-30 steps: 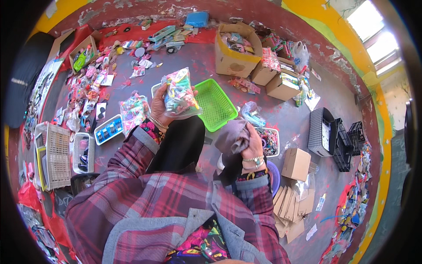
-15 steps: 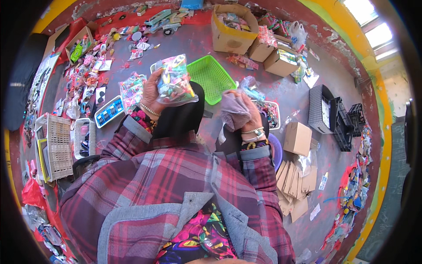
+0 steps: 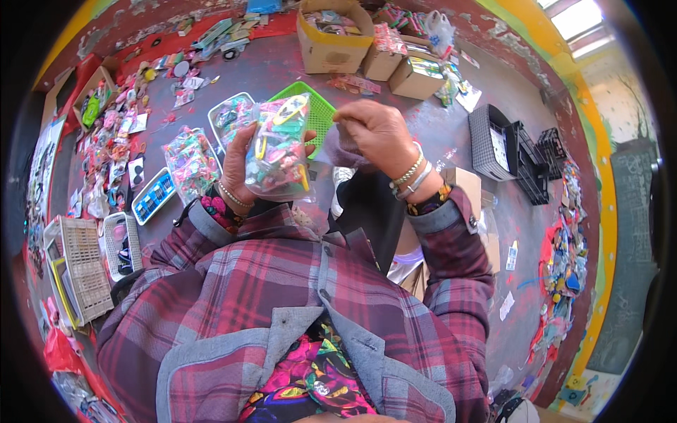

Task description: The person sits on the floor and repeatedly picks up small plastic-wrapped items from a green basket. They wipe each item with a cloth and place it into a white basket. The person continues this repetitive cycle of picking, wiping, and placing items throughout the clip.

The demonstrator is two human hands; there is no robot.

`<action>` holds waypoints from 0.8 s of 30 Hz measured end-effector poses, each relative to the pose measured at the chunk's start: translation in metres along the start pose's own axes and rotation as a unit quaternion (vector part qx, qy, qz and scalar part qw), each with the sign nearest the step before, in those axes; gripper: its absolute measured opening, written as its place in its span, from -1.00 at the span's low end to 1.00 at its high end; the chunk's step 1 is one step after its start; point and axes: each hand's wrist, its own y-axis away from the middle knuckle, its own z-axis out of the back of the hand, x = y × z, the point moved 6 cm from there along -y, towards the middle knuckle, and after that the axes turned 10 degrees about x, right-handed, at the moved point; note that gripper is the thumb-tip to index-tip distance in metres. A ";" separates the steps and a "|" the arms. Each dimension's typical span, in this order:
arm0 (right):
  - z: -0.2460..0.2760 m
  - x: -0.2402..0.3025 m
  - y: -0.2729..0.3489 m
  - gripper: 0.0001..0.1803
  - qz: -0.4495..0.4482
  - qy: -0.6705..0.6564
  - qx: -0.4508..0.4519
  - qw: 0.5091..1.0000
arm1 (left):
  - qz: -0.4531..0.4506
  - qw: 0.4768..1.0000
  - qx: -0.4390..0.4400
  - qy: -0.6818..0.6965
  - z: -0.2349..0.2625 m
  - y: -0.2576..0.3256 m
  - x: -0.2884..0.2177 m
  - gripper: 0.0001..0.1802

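Note:
My left hand holds a clear plastic bag stuffed with small colourful items, raised in front of my chest. My right hand is closed on a piece of thin clear plastic right beside the bag, fingers pinched near its top edge. A green mesh basket lies on the floor just behind both hands. Both wrists wear bead bracelets, and plaid sleeves cover my forearms.
On the floor lie clear trays of colourful items, a blue tray, white baskets, cardboard boxes at the back, black crates at the right, and scattered small packets along the left.
Both hands have risen closer to the camera. My right hand moved up and left from near my lap to the bag's top, bringing the thin plastic with it.

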 end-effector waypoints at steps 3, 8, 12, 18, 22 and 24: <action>0.024 0.044 -0.012 -0.83 0.078 0.256 -0.027 0.963 | 0.004 0.999 0.026 0.031 -0.014 -0.011 0.009 -0.23; 0.070 0.017 -0.025 -0.85 0.046 0.031 -0.106 0.993 | -0.003 0.998 0.040 0.042 -0.009 -0.020 0.006 -0.24; 0.080 0.003 -0.028 -0.87 0.026 -0.176 -0.118 0.977 | -0.024 0.996 0.045 0.069 -0.010 -0.019 0.001 -0.31; 0.058 -0.006 -0.035 -0.87 -0.097 -0.454 -0.086 0.881 | -0.048 0.997 0.049 0.043 -0.016 -0.018 -0.011 -0.30; 0.042 0.000 -0.039 -0.86 -0.115 -0.335 -0.043 0.934 | -0.030 0.995 0.090 0.024 -0.023 -0.022 -0.002 -0.18; 0.027 0.002 -0.041 -0.86 -0.118 -0.370 -0.018 0.921 | -0.022 0.997 0.073 0.030 -0.021 -0.020 0.003 -0.22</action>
